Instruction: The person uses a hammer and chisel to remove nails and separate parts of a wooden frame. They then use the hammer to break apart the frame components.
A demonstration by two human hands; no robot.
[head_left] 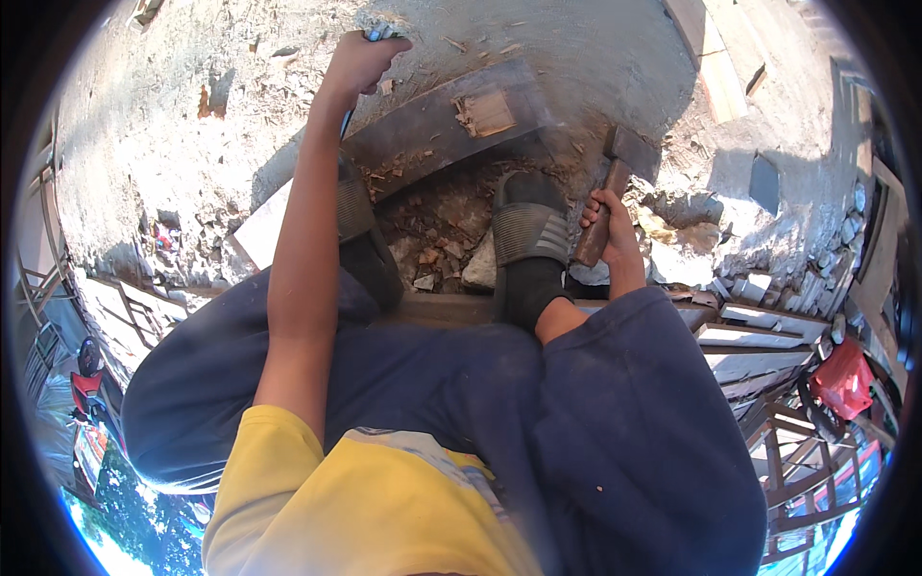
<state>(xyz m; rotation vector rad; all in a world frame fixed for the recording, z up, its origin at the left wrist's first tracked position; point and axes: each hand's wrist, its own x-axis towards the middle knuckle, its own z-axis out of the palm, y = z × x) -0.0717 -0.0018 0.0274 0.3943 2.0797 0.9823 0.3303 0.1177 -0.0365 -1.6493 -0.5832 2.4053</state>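
Note:
My left hand [365, 63] grips a slim metal tool [381, 33] with some blue on it, above the left end of a dark, dusty plank [423, 134]. A small light wood piece [490, 113] and chips lie on that plank. My right hand [615, 228] is closed round the wooden handle of a hammer [629, 146], beside my right sandal [528, 223], with the dark head toward the top of the view. My left sandal [360, 206] is under the plank's near side, partly hidden by my left forearm.
Broken rubble [442, 240] lies between my feet, above a ledge [442, 307]. Sunlit rough concrete [221, 106] spreads ahead. Boards [711, 53] lie at upper right, more timber [754, 331] and a red plastic bag [840, 379] at right. Wooden frames stand along both sides.

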